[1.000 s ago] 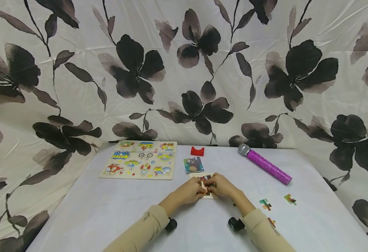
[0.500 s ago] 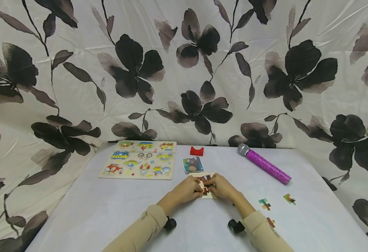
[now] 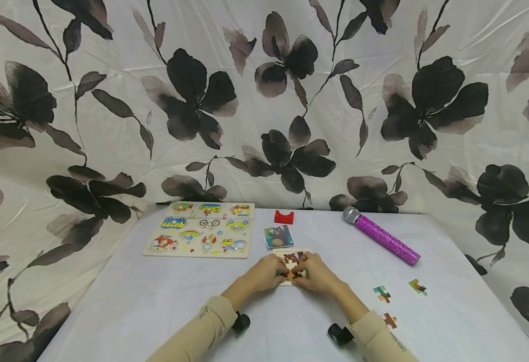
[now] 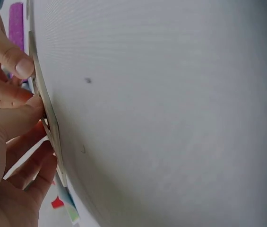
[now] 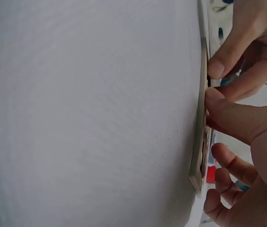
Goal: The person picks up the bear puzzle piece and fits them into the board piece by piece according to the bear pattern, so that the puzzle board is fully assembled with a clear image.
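A small wooden jigsaw board (image 3: 284,251) lies flat at the middle of the table, with brown bear pieces (image 3: 291,259) set in it. From the left, my left hand (image 3: 262,274) pinches a puzzle piece (image 3: 280,272) with green on it, thumb and forefinger right at the board. My right hand (image 3: 317,274) bends over the board's right side, its thumb and forefinger pinching a piece low on the board; the fingers hide most of it. In the right wrist view, both thumbs meet the top of the board (image 5: 198,142), close beside each other.
Loose jigsaw pieces (image 3: 382,293) lie to the right. Beyond the board are a bear picture card (image 3: 278,236) and a red block (image 3: 284,217). A wooden vehicle puzzle (image 3: 219,251) stands back left, a purple glitter microphone (image 3: 386,239) back right. Floral cloth hangs behind.
My left hand has shifted slightly left and toward me, and my right fingertips have come down to the board's lower part. More of the bear pieces shows between the hands.
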Demonstrator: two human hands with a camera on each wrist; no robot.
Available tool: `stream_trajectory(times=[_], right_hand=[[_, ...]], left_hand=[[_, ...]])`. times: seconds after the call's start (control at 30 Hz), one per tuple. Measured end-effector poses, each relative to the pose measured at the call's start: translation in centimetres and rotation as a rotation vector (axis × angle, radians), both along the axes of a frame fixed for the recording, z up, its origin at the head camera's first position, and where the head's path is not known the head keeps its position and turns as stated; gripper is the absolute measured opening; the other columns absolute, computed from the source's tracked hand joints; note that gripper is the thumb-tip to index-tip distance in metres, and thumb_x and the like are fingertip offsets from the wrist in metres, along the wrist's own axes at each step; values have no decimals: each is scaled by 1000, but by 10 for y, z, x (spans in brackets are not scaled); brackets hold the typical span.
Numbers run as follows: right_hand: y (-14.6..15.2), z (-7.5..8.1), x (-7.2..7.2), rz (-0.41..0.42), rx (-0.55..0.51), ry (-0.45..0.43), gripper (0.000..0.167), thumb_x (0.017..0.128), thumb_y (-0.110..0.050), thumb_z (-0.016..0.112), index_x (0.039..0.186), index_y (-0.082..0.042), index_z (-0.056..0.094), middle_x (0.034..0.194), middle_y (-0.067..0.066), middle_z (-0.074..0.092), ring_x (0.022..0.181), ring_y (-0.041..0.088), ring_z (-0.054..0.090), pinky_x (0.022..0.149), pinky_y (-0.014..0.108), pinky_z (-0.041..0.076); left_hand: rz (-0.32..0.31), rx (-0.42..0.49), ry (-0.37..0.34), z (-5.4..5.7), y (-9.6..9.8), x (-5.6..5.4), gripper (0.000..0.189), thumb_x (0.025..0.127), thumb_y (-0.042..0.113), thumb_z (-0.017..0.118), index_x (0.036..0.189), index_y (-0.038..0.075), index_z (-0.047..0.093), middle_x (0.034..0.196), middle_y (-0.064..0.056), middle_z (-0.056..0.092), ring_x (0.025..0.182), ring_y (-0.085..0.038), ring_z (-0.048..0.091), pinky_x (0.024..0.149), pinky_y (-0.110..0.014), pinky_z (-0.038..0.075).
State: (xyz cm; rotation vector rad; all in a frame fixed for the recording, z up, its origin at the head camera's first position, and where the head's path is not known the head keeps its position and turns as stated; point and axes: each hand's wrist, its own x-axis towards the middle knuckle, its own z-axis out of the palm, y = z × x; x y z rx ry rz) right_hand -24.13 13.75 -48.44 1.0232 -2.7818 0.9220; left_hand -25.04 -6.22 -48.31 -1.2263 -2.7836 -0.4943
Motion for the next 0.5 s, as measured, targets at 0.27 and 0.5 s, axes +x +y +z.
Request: stream_trajectory(times=[0.27, 0.5], right_hand=[[1, -8, -5, 29, -26, 126, 26, 82, -24, 73, 96, -2, 73, 87, 7, 54, 78, 18, 42, 68, 32, 34], [-2, 1, -1, -36, 64, 86, 12, 77, -14, 76, 87, -7, 74, 85, 2, 54, 78, 14, 41, 68, 29, 33]], left_hand=[[-60, -66, 113, 2, 4, 0, 6, 83, 11, 70, 83, 9, 75, 94, -2, 67, 92, -15, 59, 85, -23, 48], [-45, -74, 148, 4, 8, 3, 5, 82, 10, 70, 77, 11, 73, 90, 1, 70, 90, -13, 63, 84, -22, 49]])
